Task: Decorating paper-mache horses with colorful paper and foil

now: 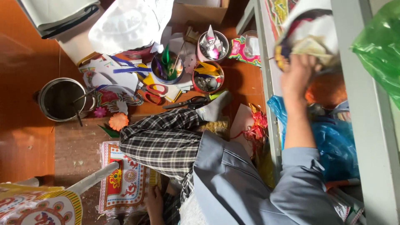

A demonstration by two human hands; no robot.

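Observation:
My right hand (298, 74) reaches up into a grey metal shelf (270, 96) at the right and is closed on a crumpled bundle of white and coloured paper (310, 39). An orange object (327, 89) lies just below the hand. My left hand (154, 203) rests low beside my knee, fingers spread on the edge of a stack of red and yellow patterned paper sheets (125, 179) on the floor. My plaid trouser leg (162, 139) and grey sock (214, 108) stretch out between the two hands.
On the floor ahead stand three cups of paper scraps and stones (208, 77), black scissors (187, 103), a metal pot (62, 99) and an orange paper flower (118, 121). A blue plastic bag (335, 143) and a green one (379, 46) fill the shelf.

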